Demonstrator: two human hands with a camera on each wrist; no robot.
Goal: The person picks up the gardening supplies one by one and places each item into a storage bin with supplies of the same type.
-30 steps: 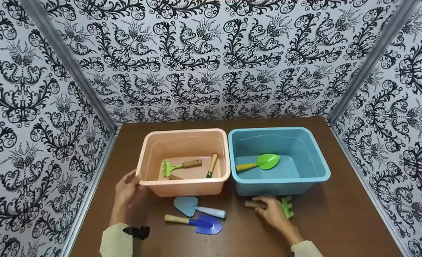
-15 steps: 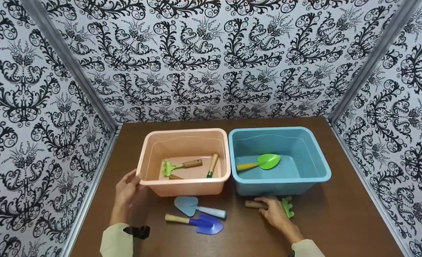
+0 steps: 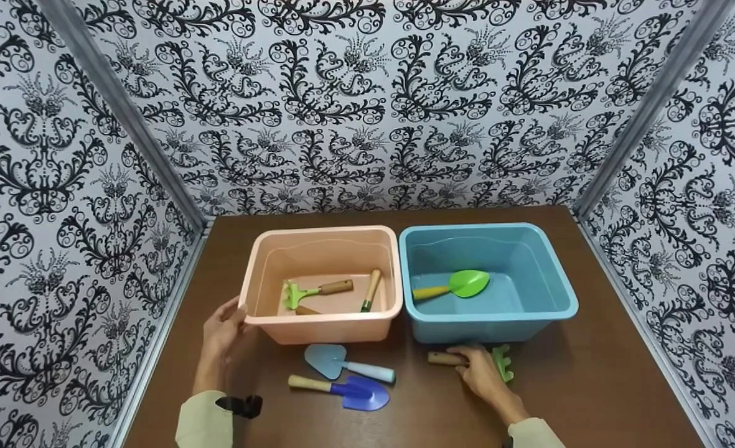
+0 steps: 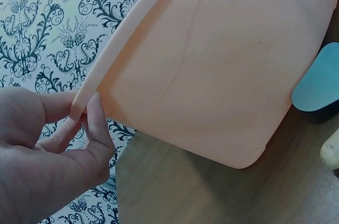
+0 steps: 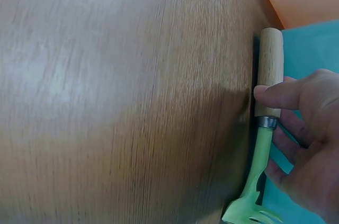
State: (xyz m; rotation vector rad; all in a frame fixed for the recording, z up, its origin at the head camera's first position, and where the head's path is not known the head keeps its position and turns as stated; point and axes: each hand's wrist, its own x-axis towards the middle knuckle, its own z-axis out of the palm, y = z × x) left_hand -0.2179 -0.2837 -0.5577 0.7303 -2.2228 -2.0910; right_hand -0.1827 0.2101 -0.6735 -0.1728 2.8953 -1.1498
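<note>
My left hand [image 3: 223, 330] pinches the rim of the peach plastic tub [image 4: 212, 65] at its near left corner, thumb and fingers on either side of the lip. In front of the blue tub [image 3: 485, 326], my right hand [image 3: 482, 373] holds a small hand rake [image 5: 259, 155] with a green head and a wooden handle. In the right wrist view the thumb lies across the handle and the other fingers go behind it. The rake lies sideways, its green tines pointing right in the head view, close along the blue tub's front wall.
A light blue trowel [image 3: 327, 361] and a dark blue trowel [image 3: 364, 393] lie on the brown table [image 3: 429, 417]. Inside the peach tub are a green rake [image 3: 295, 294] and other wooden-handled tools. A green trowel [image 3: 468, 284] with a yellow handle lies in the blue tub.
My right hand has shifted very slightly along the rake's handle, showing a little more of the wooden end. The left hand stays on the peach tub's rim.
</note>
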